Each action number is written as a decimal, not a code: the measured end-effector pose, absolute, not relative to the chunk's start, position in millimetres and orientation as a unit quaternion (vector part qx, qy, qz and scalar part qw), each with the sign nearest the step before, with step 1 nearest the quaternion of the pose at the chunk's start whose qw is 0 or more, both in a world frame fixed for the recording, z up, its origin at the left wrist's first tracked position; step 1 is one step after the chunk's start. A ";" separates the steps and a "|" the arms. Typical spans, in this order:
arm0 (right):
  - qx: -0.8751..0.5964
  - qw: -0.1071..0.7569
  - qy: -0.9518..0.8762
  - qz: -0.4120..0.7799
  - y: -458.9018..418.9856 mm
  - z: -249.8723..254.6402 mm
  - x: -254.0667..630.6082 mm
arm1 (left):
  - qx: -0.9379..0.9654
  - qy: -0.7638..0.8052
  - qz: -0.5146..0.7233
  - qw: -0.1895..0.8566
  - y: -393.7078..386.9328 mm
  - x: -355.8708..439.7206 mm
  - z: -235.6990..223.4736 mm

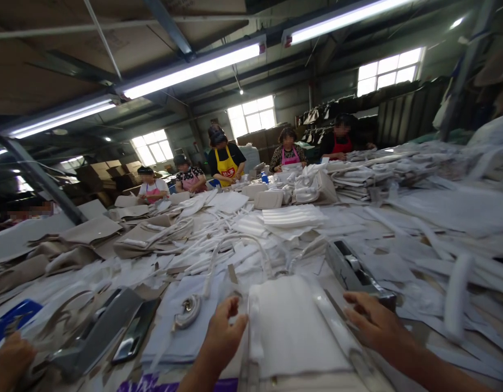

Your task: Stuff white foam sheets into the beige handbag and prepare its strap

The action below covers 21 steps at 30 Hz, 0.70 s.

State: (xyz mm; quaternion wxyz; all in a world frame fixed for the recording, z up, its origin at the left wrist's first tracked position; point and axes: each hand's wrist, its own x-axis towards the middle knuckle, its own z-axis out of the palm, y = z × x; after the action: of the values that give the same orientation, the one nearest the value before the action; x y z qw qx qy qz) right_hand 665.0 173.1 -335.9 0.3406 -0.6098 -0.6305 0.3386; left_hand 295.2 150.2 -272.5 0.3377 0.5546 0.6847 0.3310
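Note:
A folded white bag piece (pixel 294 326) lies on the table right in front of me, with a clear strip along its right side. My left hand (pixel 224 335) is at the piece's left edge, thumb and fingers pinched together near a thin white strip. My right hand (pixel 374 321) rests with fingers spread on the clear strip at the piece's right edge, next to a grey tape dispenser (pixel 353 269). White looped handles (pixel 235 245) lie just beyond the piece.
The long table is heaped with white bag parts and handles (pixel 300 218). A second grey dispenser (pixel 100 332) and a phone (pixel 133 337) lie left of me. Another person's hand (pixel 8 362) shows at far left. Several workers in aprons (pixel 225 158) stand at the far end.

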 end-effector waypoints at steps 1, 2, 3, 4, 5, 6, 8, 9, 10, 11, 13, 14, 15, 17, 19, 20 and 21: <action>-0.588 0.341 -0.671 0.295 176.5 -324.5 661.4 | 0.614 0.669 0.318 0.274 156.1 299.0 -260.8; -0.559 0.334 -0.711 0.266 179.1 -312.8 655.5 | 0.671 0.640 0.297 0.228 161.4 305.1 -251.2; -0.528 0.317 -0.746 0.252 180.8 -301.7 647.9 | 0.718 0.610 0.266 0.202 166.0 312.9 -245.0; -0.496 0.285 -0.778 0.258 181.8 -292.4 639.6 | 0.758 0.583 0.221 0.193 169.7 321.2 -242.4; -0.467 0.235 -0.805 0.280 182.1 -285.7 631.4 | 0.788 0.558 0.165 0.201 172.6 329.3 -243.5; -0.439 0.178 -0.823 0.314 182.0 -281.8 624.3 | 0.808 0.537 0.106 0.219 174.6 336.2 -247.8; -0.394 0.086 -0.828 0.391 181.0 -282.6 615.9 | 0.824 0.502 0.006 0.262 176.7 344.4 -261.3; -0.383 0.065 -0.818 0.423 180.5 -286.3 615.0 | 0.826 0.491 -0.024 0.276 177.2 345.8 -268.2; -0.381 0.064 -0.808 0.445 180.2 -291.1 616.0 | 0.826 0.486 -0.040 0.283 177.6 345.7 -273.8; -0.385 0.075 -0.799 0.456 180.4 -296.3 618.2 | 0.824 0.487 -0.045 0.285 178.1 344.8 -277.8; -0.389 0.102 -0.788 0.466 183.7 -305.4 623.9 | 0.815 0.497 -0.052 0.292 180.6 342.6 -281.2; -0.389 0.119 -0.780 0.475 187.7 -308.4 626.1 | 0.811 0.501 -0.058 0.297 182.9 341.9 -281.7; -0.396 0.155 -0.757 0.496 193.8 -310.4 627.3 | 0.809 0.501 -0.067 0.299 186.0 341.7 -282.6; -0.430 0.266 -0.668 0.545 213.1 -311.6 626.4 | 0.814 0.493 -0.091 0.293 194.5 342.7 -287.6; -0.479 0.377 -0.553 0.567 240.5 -310.9 621.6 | 0.821 0.486 -0.120 0.273 204.9 344.4 -297.8; -0.505 0.413 -0.503 0.568 256.0 -310.3 618.3 | 0.822 0.487 -0.138 0.262 209.9 345.2 -303.9; -0.527 0.431 -0.464 0.567 271.7 -309.6 614.4 | 0.820 0.488 -0.157 0.254 214.3 345.7 -309.9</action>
State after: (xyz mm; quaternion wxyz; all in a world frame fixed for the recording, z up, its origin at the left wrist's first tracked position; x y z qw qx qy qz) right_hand 614.4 271.7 -309.6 0.4313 -0.5267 -0.4638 0.5669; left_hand 345.7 214.3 -309.9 0.2536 0.8202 0.4882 -0.1569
